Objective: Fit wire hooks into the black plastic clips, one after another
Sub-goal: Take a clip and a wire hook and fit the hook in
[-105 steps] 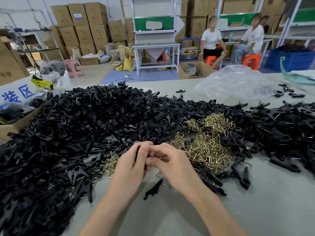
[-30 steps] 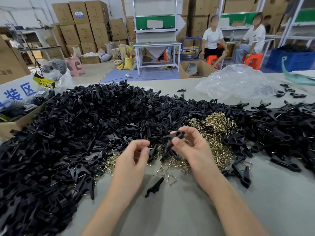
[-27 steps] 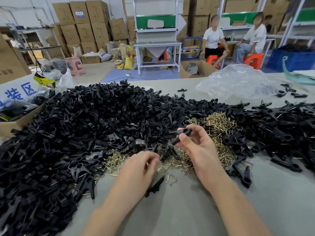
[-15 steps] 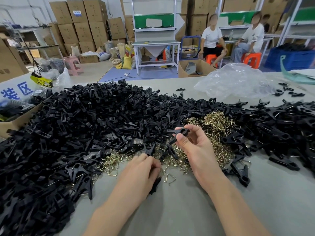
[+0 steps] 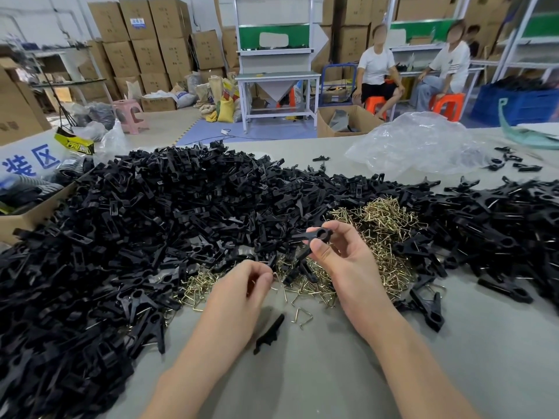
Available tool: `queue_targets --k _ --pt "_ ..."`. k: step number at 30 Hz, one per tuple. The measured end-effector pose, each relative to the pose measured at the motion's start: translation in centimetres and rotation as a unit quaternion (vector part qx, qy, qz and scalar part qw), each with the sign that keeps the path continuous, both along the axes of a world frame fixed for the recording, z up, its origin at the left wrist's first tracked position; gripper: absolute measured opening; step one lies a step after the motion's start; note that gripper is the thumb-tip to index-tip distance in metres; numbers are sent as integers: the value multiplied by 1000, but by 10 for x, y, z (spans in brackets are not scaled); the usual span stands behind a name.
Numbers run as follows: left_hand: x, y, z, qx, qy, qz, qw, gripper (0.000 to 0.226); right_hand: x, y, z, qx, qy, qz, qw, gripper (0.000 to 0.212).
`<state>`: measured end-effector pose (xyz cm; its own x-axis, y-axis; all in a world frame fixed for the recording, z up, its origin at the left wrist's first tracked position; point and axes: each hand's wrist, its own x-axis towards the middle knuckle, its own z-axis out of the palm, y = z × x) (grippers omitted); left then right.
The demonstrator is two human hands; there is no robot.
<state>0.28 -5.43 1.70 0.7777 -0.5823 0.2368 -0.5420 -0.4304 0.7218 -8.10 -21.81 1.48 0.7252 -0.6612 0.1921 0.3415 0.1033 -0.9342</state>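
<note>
A huge heap of black plastic clips (image 5: 151, 237) covers the left and middle of the grey table (image 5: 484, 358). A pile of brass wire hooks (image 5: 384, 237) lies in front of it. My right hand (image 5: 341, 261) pinches one black clip (image 5: 314, 235) between thumb and fingers, raised above the hooks. My left hand (image 5: 239, 294) is lower and to the left, its fingertips pinching a thin wire hook (image 5: 276, 275) that is mostly hidden. One loose clip half (image 5: 269, 332) and a single hook (image 5: 302, 317) lie on the table between my forearms.
More black clips (image 5: 499, 231) spread along the right side. A crumpled clear plastic bag (image 5: 423, 143) lies at the back right. A cardboard box (image 5: 27, 213) stands at the left edge. Two people sit on orange stools far behind, among stacked cartons.
My left hand dropped to the table beside the loose clip half, then rose a little with a wire hook pinched in its fingertips. My right hand kept its clip almost still.
</note>
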Motion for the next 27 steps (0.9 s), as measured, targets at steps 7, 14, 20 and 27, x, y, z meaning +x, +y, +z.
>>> queue_targets --k 7,14,20,27 --pt "-5 -1 9 -129 51 1 990 16 -4 4 5 -55 48 10 997 24" --pt "1 -1 11 -210 150 59 964 14 -2 16 8 -80 56 71 993 27" --pt "0 -5 10 -207 165 72 962 15 1 26 6 -48 31 123 991 28" --pt "0 -3 12 -241 210 58 946 15 2 26 5 -41 13 117 992 28"
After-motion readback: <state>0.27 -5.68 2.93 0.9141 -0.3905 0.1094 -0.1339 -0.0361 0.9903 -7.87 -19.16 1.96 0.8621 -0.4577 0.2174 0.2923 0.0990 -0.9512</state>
